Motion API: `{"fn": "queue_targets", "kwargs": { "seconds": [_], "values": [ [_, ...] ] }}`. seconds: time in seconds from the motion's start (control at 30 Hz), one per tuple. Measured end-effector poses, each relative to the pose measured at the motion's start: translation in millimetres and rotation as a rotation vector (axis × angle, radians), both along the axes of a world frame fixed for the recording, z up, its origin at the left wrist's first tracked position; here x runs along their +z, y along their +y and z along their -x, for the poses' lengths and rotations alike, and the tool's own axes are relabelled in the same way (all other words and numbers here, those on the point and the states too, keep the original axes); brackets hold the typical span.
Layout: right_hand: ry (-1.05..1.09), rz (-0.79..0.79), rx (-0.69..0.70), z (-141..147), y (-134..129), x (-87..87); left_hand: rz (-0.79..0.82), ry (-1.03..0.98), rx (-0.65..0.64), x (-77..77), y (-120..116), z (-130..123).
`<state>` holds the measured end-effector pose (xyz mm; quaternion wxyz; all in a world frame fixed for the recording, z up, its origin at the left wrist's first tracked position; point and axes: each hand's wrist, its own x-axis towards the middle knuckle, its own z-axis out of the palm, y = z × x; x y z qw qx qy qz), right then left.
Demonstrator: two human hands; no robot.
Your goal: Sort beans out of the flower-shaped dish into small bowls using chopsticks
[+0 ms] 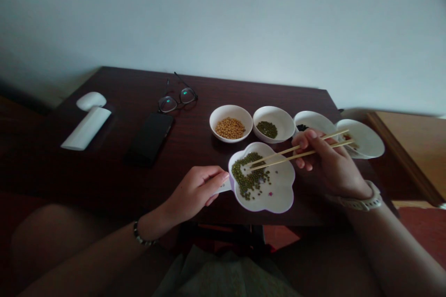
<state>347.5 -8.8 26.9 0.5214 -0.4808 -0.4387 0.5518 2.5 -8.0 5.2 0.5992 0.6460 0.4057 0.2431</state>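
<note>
Mung beans (249,176) lie heaped on the left side of a white flower-shaped dish (278,195). The left hand (195,190) sits at the dish's 9 o'clock, curled closed around its handle (223,188). The right hand (324,162), at 3 o'clock, is half closed, pinching bamboo chopsticks (285,153) with their tips at the beans. Near 12 o'clock, white bowls (223,113) hold soybeans (230,127) and more mung beans (266,129).

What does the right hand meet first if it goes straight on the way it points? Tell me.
The right hand, led by its chopsticks, would probably meet the green mung beans in the white flower-shaped dish first, though depth is unclear and the tips may sit just above them.
</note>
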Motion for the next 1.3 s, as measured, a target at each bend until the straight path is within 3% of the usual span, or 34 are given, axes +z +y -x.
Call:
{"fn": "queue_targets", "kwargs": {
  "seconds": [0.2, 0.47, 0.7, 1.03, 1.3],
  "values": [
    [0.020, 0.009, 0.037, 0, 0, -6.0, -0.006, 0.012, -0.001, 2.1, 0, 0],
    [0.032, -0.009, 0.008, 3, 1, -0.3, -0.010, -0.006, -0.006, 0.0, 1, 1],
    [0.124, -0.048, -0.136, -8, 5, 5.4, -0.006, -0.002, -0.007, -2.5, -2, 5],
    [0.177, -0.222, -0.462, -35, 19, -7.2, -0.003, 0.002, 0.002, -9.7, -3, 8],
    [0.139, -0.219, -0.457, -27, 17, -4.3, -0.001, 0.001, 0.004, -8.6, -3, 7]
  ]
}}
